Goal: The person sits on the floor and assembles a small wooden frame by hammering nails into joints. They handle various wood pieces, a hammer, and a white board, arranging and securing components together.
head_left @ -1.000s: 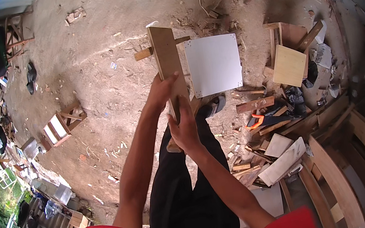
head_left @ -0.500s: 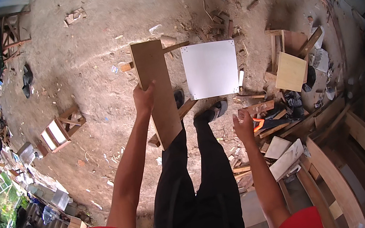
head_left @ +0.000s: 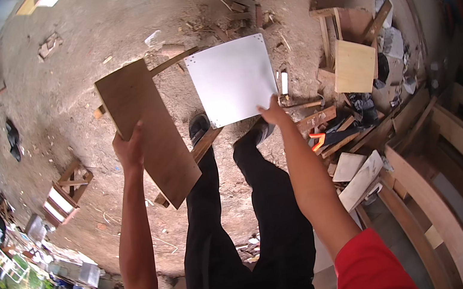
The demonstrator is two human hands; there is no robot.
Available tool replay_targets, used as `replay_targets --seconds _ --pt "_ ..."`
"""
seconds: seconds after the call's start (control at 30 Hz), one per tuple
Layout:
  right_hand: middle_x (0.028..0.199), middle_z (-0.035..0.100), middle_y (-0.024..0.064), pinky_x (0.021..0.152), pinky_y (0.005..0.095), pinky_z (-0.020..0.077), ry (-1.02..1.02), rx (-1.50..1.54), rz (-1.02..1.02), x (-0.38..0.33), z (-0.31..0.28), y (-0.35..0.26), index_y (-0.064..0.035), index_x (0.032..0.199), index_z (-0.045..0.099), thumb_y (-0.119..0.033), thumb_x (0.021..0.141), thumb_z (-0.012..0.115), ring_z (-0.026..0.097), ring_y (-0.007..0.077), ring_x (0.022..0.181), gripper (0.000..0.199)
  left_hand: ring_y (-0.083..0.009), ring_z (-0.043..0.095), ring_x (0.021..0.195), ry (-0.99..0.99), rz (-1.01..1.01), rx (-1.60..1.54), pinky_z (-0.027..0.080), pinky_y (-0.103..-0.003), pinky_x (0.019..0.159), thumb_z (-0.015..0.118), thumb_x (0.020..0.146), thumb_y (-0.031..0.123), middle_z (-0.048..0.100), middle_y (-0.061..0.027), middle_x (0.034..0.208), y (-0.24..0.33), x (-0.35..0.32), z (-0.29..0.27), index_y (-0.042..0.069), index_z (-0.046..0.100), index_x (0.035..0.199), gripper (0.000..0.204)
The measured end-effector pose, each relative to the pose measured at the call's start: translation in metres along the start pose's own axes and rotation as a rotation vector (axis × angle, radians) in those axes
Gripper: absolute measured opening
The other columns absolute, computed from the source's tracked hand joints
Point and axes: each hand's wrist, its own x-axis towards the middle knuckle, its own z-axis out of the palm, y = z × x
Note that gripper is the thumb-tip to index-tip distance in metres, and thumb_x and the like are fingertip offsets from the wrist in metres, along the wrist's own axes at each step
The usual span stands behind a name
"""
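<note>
One small wooden rack [head_left: 64, 196] with white slats lies at the left of the frame, and dirt ground [head_left: 93, 148] stretches from it to my left hand [head_left: 130, 150], left of centre. That hand is closed on the left long edge of a brown board [head_left: 150, 127], thumb on its broad face; the board's long axis slants from upper left down toward the middle. To its right, a strip of ground and a wooden batten [head_left: 173, 62] part it from a white square panel [head_left: 231, 78] at upper centre, so the board's whole width lies between my left hand and that panel. My right hand [head_left: 273, 112] is the nearer one, at the panel's lower right corner, thumb and finger a little apart; I cannot tell whether they pinch it. Beyond, room is tighter: what looks like a hammer [head_left: 305, 105] lies just beside that hand, then an orange-handled saw [head_left: 317, 144] and, at lower right, a slatted wooden structure [head_left: 431, 222].
</note>
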Motion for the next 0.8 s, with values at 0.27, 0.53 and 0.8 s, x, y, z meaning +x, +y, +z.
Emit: replay_targets --seconds 0.27,0.53,0.8 --pt "0.151 0.026 0.0292 0.112 0.0473 0.0329 0.202 -0.143 -0.097 -0.027 -0.008 -0.006 0.0079 0.147 0.019 -0.029 0.086 0.068 0.030 0.0423 0.140 0.086 -0.0365 0.049 0.124 0.460 0.385 0.844 0.043 -0.048 0.101 0.077 0.079 0.025 0.047 -0.0255 0.135 0.008 -0.026 0.021 -0.004 0.035 0.139 0.080" --pt "0.125 0.051 0.0300 0.094 0.0482 0.0453 0.132 0.082 -0.301 0.028 -0.036 0.033 0.0063 0.126 0.042 -0.019 0.086 0.069 0.053 0.0451 0.114 0.054 -0.0385 0.035 0.136 -0.109 0.750 0.681 0.025 -0.049 0.113 0.072 0.081 0.010 0.042 -0.0222 0.142 0.011 -0.032 0.234 0.001 0.040 0.139 0.067" --pt "0.112 0.059 0.0268 0.091 0.0478 0.0459 0.151 0.266 -0.278 0.007 -0.026 0.068 0.0024 0.122 0.049 -0.017 0.082 0.074 0.056 0.0440 0.108 0.051 -0.0323 0.017 0.148 -0.358 0.597 1.227 0.014 -0.057 0.117 0.068 0.078 0.063 0.025 -0.0190 0.155 -0.048 0.044 0.357 0.005 0.023 0.149 0.102"
